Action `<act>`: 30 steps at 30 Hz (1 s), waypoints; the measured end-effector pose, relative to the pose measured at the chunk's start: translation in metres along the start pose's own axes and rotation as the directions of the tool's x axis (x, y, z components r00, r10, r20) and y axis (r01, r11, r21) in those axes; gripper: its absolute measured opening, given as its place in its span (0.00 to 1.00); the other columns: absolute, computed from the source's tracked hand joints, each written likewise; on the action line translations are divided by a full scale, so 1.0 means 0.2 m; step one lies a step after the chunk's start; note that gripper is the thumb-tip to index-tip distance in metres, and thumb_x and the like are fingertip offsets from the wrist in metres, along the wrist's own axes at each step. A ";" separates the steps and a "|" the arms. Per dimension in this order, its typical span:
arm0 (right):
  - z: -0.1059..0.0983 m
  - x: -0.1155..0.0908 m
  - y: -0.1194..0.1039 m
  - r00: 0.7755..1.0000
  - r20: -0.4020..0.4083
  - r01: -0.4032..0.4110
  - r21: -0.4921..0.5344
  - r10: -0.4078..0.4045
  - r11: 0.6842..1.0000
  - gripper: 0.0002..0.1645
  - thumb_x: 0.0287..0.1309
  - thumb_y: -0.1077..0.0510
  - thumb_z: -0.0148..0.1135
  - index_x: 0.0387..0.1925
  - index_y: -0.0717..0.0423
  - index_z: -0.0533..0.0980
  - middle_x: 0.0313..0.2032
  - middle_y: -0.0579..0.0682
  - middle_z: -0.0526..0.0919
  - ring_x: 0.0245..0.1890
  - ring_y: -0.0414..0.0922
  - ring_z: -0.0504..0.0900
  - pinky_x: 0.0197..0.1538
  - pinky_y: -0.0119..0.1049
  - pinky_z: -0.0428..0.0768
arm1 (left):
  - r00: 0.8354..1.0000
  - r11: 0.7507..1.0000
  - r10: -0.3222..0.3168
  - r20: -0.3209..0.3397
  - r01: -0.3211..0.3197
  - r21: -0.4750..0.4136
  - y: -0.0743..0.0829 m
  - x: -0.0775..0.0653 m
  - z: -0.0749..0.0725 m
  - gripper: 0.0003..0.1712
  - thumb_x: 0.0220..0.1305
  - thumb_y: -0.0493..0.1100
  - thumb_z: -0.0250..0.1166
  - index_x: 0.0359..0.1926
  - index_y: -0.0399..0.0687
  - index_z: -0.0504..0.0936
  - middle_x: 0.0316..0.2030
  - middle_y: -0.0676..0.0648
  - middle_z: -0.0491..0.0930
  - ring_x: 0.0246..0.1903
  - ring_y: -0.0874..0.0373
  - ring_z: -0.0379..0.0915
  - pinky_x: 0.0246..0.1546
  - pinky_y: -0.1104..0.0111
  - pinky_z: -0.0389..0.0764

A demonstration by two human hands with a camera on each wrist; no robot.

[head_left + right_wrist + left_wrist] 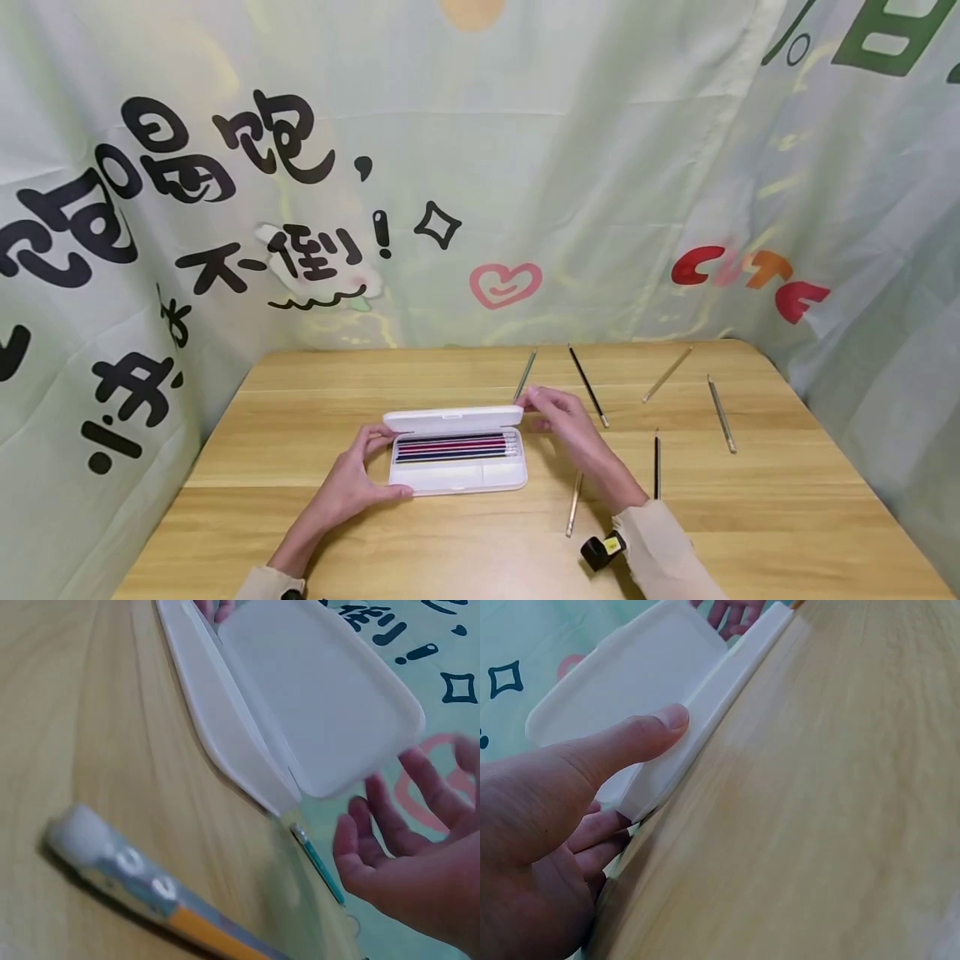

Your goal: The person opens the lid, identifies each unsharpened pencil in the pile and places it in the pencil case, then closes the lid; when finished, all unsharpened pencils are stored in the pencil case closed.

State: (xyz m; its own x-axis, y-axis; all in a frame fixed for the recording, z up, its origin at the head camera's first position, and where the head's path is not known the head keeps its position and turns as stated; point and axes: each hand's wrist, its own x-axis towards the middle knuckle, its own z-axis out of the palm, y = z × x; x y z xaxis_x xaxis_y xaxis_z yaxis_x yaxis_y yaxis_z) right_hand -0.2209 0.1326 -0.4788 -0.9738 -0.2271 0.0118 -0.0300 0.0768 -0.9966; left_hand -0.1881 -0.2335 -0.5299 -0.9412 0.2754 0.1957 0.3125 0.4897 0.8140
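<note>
A white plastic pencil case [442, 479] lies on the table with its hinged lid [450, 419] raised. Inside, several dark and red pencils [453, 447] lie side by side along the back. The left hand [348, 483] grips the case's left end, thumb over the front edge and fingers round the side, as the left wrist view [547, 802] shows too. At the lid's right corner is the right hand [566, 421], its fingers loosely bent and the fingertips right at the edge. In the right wrist view, the lid [322, 697] overlaps one fingertip; nothing lies in the palm.
Loose pencils lie round the right hand: a green one [525, 373], a black one [588, 387], a tan one [667, 375], a grey one [722, 417] and others. An orange pencil [573, 504] lies below the right forearm. A printed curtain [600, 208] hangs behind the table.
</note>
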 end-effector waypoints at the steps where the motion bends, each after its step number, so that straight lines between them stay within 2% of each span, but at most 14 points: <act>1: -0.01 0.00 0.01 0.999 0.045 0.011 -0.027 -0.010 1.000 0.24 0.76 0.47 0.56 0.51 0.67 0.80 0.54 0.60 0.82 0.53 0.52 0.81 0.59 0.52 0.80 | 1.000 1.000 -0.003 0.002 0.003 -0.010 0.00 0.00 0.00 0.56 0.38 0.56 0.88 0.66 0.50 0.67 0.62 0.42 0.80 0.68 0.41 0.68 0.70 0.36 0.57; 4: -0.04 -0.02 0.02 0.981 0.191 0.052 -0.119 -0.029 0.992 0.20 0.71 0.52 0.64 0.53 0.64 0.80 0.58 0.62 0.79 0.57 0.55 0.79 0.61 0.52 0.78 | 1.000 0.999 -0.005 0.020 0.005 -0.038 0.00 0.00 0.00 0.61 0.39 0.56 0.87 0.71 0.49 0.64 0.62 0.44 0.80 0.68 0.43 0.67 0.70 0.38 0.58; 8: -0.06 -0.03 0.04 0.937 0.347 0.110 -0.170 -0.046 0.979 0.22 0.66 0.55 0.69 0.58 0.60 0.80 0.66 0.64 0.72 0.63 0.58 0.74 0.65 0.51 0.76 | 0.999 0.998 0.025 0.041 -0.023 -0.051 0.00 -0.01 0.00 0.58 0.42 0.54 0.87 0.73 0.49 0.68 0.64 0.50 0.78 0.68 0.48 0.68 0.71 0.50 0.62; 11: -0.06 -0.03 0.05 0.905 0.421 0.151 -0.188 -0.060 0.970 0.29 0.62 0.59 0.73 0.63 0.63 0.77 0.66 0.64 0.71 0.58 0.58 0.76 0.62 0.47 0.79 | 0.998 0.999 0.040 0.054 -0.040 -0.013 0.00 0.00 -0.01 0.54 0.44 0.55 0.86 0.72 0.50 0.71 0.66 0.52 0.75 0.69 0.51 0.67 0.71 0.53 0.62; 13: -0.05 -0.03 0.05 0.895 0.443 0.173 -0.218 -0.060 0.961 0.33 0.60 0.60 0.75 0.65 0.64 0.75 0.64 0.63 0.72 0.48 0.55 0.77 0.53 0.39 0.81 | 0.997 0.999 0.040 0.063 -0.040 0.009 0.00 0.00 0.00 0.54 0.45 0.56 0.85 0.72 0.51 0.71 0.67 0.52 0.74 0.69 0.50 0.65 0.71 0.51 0.62; 15: -0.04 -0.04 0.04 0.894 0.443 0.193 -0.264 -0.058 0.945 0.38 0.57 0.59 0.77 0.66 0.64 0.74 0.63 0.62 0.72 0.45 0.53 0.74 0.48 0.35 0.77 | 0.996 0.999 0.045 0.081 -0.046 0.010 0.00 0.00 0.00 0.55 0.46 0.56 0.85 0.73 0.51 0.70 0.69 0.51 0.72 0.71 0.49 0.63 0.71 0.50 0.61; 17: -0.03 -0.05 0.03 0.905 0.423 0.202 -0.327 -0.048 0.923 0.41 0.54 0.57 0.79 0.67 0.62 0.73 0.64 0.61 0.72 0.45 0.52 0.72 0.47 0.37 0.74 | 0.993 0.998 0.067 0.097 -0.068 0.002 0.00 0.00 0.00 0.56 0.46 0.55 0.85 0.74 0.49 0.69 0.70 0.49 0.70 0.72 0.47 0.61 0.72 0.55 0.60; 20: 0.00 -0.07 0.02 0.917 0.397 0.204 -0.402 -0.031 0.893 0.46 0.49 0.54 0.82 0.69 0.59 0.73 0.66 0.62 0.70 0.56 0.54 0.71 0.55 0.47 0.73 | 0.988 0.994 0.107 0.112 -0.106 -0.011 -0.01 -0.01 -0.01 0.54 0.50 0.52 0.83 0.75 0.47 0.68 0.72 0.48 0.69 0.72 0.45 0.60 0.71 0.69 0.58; 22: 0.01 -0.07 0.01 0.922 0.386 0.201 -0.430 -0.022 0.880 0.48 0.48 0.53 0.83 0.70 0.57 0.72 0.67 0.63 0.69 0.61 0.56 0.69 0.59 0.53 0.72 | 0.985 0.992 0.126 0.114 -0.125 -0.012 -0.01 -0.01 -0.01 0.50 0.55 0.51 0.81 0.75 0.46 0.68 0.72 0.47 0.69 0.72 0.44 0.61 0.70 0.73 0.57; 26: 0.01 -0.08 0.00 0.925 0.381 0.193 -0.450 -0.008 0.872 0.49 0.48 0.54 0.83 0.71 0.56 0.71 0.67 0.62 0.69 0.61 0.56 0.70 0.59 0.55 0.72 | 0.988 0.994 0.111 0.107 -0.113 0.007 -0.01 -0.01 -0.01 0.45 0.61 0.52 0.76 0.75 0.48 0.68 0.72 0.49 0.68 0.72 0.46 0.61 0.72 0.66 0.60; 28: 0.01 -0.08 0.00 0.926 0.378 0.189 -0.453 -0.004 0.871 0.49 0.48 0.55 0.83 0.71 0.56 0.71 0.67 0.61 0.69 0.59 0.55 0.70 0.57 0.52 0.73 | 0.990 0.995 0.099 0.104 -0.100 0.010 0.00 -0.01 -0.01 0.45 0.60 0.53 0.77 0.75 0.48 0.69 0.72 0.49 0.68 0.72 0.47 0.61 0.72 0.64 0.60; 30: 0.02 -0.07 0.00 0.925 0.380 0.189 -0.458 -0.001 0.868 0.49 0.49 0.55 0.83 0.71 0.55 0.71 0.66 0.61 0.69 0.53 0.53 0.71 0.51 0.46 0.73 | 0.991 0.996 0.091 0.099 -0.092 0.004 0.00 -0.01 0.00 0.46 0.59 0.53 0.77 0.75 0.49 0.69 0.72 0.49 0.69 0.72 0.46 0.61 0.72 0.67 0.59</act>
State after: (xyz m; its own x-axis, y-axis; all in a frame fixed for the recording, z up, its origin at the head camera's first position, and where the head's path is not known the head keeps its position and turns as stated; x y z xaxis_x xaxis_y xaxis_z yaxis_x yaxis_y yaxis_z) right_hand -0.2055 0.1325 -0.4788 -0.8153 -0.5787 -0.0188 -0.3137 0.4687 -0.8258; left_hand -0.1869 -0.2345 -0.5295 -0.8915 0.3993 0.2141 0.3983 0.4655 0.7903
